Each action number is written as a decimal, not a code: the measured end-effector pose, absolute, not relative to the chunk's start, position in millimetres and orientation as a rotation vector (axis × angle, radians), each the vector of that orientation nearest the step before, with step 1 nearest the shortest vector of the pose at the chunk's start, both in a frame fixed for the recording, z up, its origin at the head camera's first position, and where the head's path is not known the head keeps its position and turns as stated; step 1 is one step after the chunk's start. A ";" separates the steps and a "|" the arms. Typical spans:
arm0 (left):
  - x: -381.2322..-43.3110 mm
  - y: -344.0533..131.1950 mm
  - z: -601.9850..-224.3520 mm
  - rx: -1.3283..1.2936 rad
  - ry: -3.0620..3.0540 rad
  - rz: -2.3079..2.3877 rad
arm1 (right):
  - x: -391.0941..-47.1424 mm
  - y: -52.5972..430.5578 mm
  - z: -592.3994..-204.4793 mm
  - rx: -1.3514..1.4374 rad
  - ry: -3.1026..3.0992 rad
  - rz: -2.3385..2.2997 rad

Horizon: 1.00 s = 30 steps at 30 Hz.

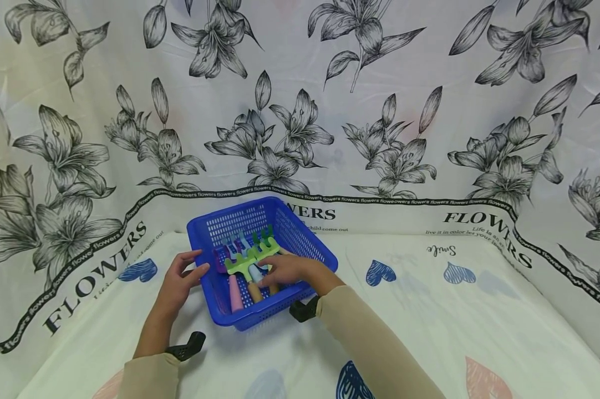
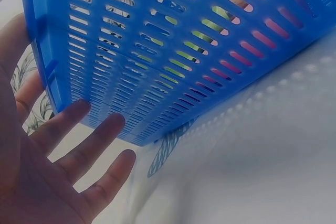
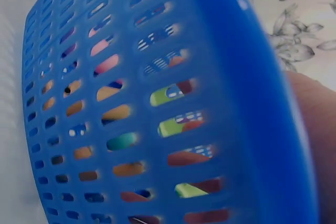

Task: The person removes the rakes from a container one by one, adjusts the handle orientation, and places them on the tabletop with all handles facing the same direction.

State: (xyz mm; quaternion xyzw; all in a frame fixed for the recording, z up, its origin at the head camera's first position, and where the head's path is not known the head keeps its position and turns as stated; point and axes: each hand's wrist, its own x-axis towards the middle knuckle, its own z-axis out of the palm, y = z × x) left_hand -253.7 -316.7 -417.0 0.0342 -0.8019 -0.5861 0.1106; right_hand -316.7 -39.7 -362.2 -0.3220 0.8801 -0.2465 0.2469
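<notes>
A blue plastic basket (image 1: 300,238) with slotted walls stands on the cloth-covered surface, holding several small hand rakes. Two lime-green rake heads (image 1: 252,256) lie on top; a pink handle (image 1: 235,293) and a tan handle (image 1: 254,292) point toward the near wall. My left hand (image 1: 179,280) is at the basket's left rim, its thumb over the edge. In the left wrist view its other fingers (image 2: 97,142) spread along the outer wall. Reaching over the right side, my right hand (image 1: 285,269) has its fingertips among the rake handles, beside a light-blue one; I cannot tell whether it grips one.
Purple and dark-green rake heads (image 1: 267,233) lie farther back in the basket. A white cloth with printed hearts (image 1: 380,272) covers the surface. Behind the basket hangs a flower-printed curtain (image 1: 290,127). A black wrist mount (image 1: 304,309) on the right arm is close to the basket's near wall.
</notes>
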 end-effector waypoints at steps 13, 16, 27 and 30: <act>-250.7 -313.2 -410.6 0.036 -2.354 -1.725 | -317.7 -37.4 -361.5 -0.928 2.389 -0.696; -250.4 -313.5 -410.1 0.040 -2.358 -1.730 | -319.0 -36.1 -362.6 -0.930 2.430 -0.792; -252.2 -317.6 -415.0 0.049 -2.361 -1.723 | -315.6 -29.2 -359.0 -0.954 2.526 -1.135; -251.8 -317.3 -414.0 0.047 -2.363 -1.726 | -316.2 -27.7 -360.2 -0.958 2.563 -1.197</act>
